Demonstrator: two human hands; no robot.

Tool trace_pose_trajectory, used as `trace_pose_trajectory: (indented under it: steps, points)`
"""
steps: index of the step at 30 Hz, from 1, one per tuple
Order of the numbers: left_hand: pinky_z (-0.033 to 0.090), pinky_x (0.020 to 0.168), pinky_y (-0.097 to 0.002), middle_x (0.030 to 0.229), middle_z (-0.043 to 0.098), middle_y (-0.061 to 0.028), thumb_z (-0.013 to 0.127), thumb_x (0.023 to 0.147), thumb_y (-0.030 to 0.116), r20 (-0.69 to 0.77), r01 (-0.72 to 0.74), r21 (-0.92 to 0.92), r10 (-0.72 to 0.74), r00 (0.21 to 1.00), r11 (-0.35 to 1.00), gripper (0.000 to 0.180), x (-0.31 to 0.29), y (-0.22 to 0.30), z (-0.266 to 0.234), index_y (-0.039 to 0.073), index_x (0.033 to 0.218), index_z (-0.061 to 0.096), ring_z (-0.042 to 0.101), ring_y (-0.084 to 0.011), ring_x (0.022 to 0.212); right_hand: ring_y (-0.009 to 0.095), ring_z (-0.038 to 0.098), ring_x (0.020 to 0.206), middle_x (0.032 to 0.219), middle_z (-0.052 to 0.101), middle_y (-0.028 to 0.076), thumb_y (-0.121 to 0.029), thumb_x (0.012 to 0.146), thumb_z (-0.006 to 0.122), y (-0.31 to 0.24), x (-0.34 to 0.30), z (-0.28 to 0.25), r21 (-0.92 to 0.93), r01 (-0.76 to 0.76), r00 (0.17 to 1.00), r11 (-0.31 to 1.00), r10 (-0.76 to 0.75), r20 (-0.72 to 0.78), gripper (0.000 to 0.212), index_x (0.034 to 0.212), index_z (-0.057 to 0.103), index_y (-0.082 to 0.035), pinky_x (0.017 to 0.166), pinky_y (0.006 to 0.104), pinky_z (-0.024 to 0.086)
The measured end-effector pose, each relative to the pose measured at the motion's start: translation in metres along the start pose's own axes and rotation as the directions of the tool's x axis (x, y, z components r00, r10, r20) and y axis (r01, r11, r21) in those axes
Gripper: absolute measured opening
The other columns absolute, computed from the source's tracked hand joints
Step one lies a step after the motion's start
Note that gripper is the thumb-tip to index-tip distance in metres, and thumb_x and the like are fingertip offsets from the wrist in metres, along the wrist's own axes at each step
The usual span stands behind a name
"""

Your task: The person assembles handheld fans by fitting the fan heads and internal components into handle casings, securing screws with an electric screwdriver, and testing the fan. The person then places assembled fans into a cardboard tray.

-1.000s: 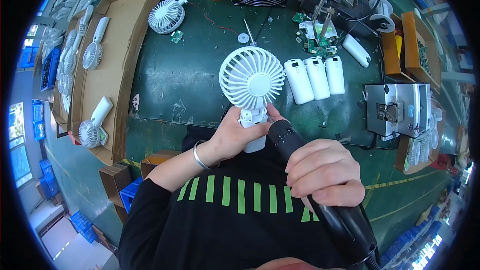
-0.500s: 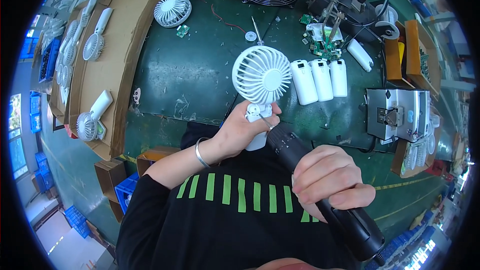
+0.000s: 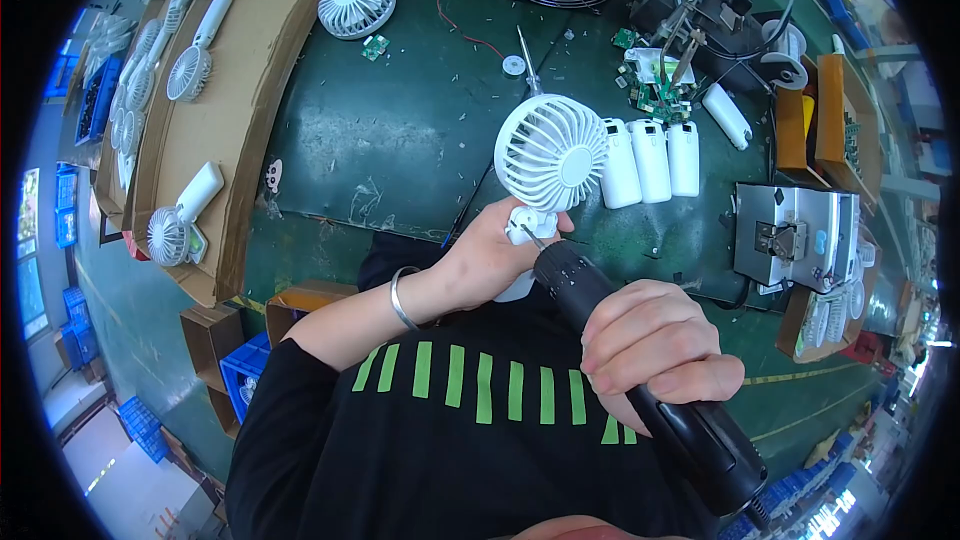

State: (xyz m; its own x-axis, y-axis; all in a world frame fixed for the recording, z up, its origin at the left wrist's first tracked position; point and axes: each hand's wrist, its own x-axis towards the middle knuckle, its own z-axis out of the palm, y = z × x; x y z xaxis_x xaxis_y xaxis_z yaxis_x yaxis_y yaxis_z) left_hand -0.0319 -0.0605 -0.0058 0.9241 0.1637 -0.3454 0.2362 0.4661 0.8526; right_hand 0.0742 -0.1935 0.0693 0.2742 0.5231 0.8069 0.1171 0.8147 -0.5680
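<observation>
The white handheld fan (image 3: 551, 153) stands upright over the near edge of the green tabletop (image 3: 400, 130), grille facing you. Your left hand (image 3: 490, 258) is closed around its handle. Your right hand (image 3: 655, 343) grips the black electric screwdriver (image 3: 650, 380), bit tip touching the handle just below the grille. Three white handle shells (image 3: 652, 160) lie just right of the fan.

white fan (image 3: 551, 153), black screwdriver (image 3: 650, 380), green table (image 3: 400, 130).

We look steeply down from head height, close over the green workbench (image 3: 400, 130) filling the frame's upper half.
</observation>
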Motion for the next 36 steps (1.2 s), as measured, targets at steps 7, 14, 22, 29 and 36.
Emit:
trace_pose_trajectory:
  steps: [7, 14, 22, 29, 36]
  points:
    - [0.047, 0.076, -0.0235, 0.089, 0.061, -0.0008, 0.060, 0.091, 0.007, 0.000, 0.023, -0.005, -0.023, 1.000, 1.000, 0.015, -0.001, 0.007, 0.004, 0.003, 0.105, 0.060, 0.057, -0.0075, 0.083, 0.030, 0.064, 0.065, 0.079, 0.064, 0.018, -0.003, 0.083, 0.059, 0.000, -0.001, 0.001, -0.003, -0.008, 1.000, 1.000, 0.008, -0.011, 0.018, 0.095, 0.045, -0.001, 0.059, 0.0429, 0.056]
    - [0.051, 0.068, -0.0277, 0.092, 0.058, -0.0027, 0.055, 0.090, 0.003, -0.015, -0.005, -0.023, 0.005, 1.000, 1.000, 0.017, -0.001, 0.008, 0.000, 0.002, 0.106, 0.058, 0.057, -0.0099, 0.081, 0.022, 0.061, 0.052, 0.069, 0.062, 0.011, -0.023, 0.093, 0.050, 0.015, 0.004, 0.009, -0.169, 0.102, 0.994, 0.980, -0.109, -0.028, 0.018, 0.094, 0.043, -0.006, 0.049, 0.0330, 0.052]
    - [0.057, 0.075, -0.0356, 0.111, 0.053, -0.0140, 0.060, 0.087, 0.006, -0.364, -0.306, -0.241, 0.207, 0.908, 0.921, 0.059, -0.003, 0.051, -0.036, 0.008, 0.138, 0.030, 0.062, -0.0211, 0.079, 0.021, 0.053, 0.048, 0.061, 0.054, 0.008, -0.078, 0.082, 0.042, 0.024, -0.004, 0.016, -0.405, -0.064, 0.906, 0.912, -0.118, -0.407, 0.073, 0.094, 0.043, -0.006, 0.049, 0.0327, 0.044]
    - [0.042, 0.061, -0.0192, 0.103, 0.059, -0.0070, 0.064, 0.092, 0.020, -0.402, -0.392, 0.130, 0.410, 0.819, 0.911, 0.052, 0.035, 0.121, -0.126, -0.004, 0.132, 0.041, 0.057, -0.0093, 0.079, 0.021, 0.054, 0.054, 0.063, 0.055, 0.010, -0.058, 0.089, 0.052, 0.041, -0.020, 0.009, -0.369, -0.306, 0.928, 0.878, 0.189, -0.320, 0.055, 0.095, 0.046, -0.003, 0.055, 0.0326, 0.046]
    - [0.042, 0.101, -0.0331, 0.134, 0.051, -0.0159, 0.059, 0.091, 0.004, -0.398, -0.680, 0.201, 0.693, 0.601, 0.705, 0.052, 0.039, 0.137, -0.083, -0.004, 0.139, 0.039, 0.053, -0.0239, 0.120, 0.023, 0.060, 0.054, 0.064, 0.061, 0.011, -0.003, 0.082, 0.064, 0.051, -0.025, -0.002, -0.314, -0.155, 0.985, 0.937, 0.123, -0.118, 0.021, 0.098, 0.051, 0.001, 0.054, 0.0339, 0.050]
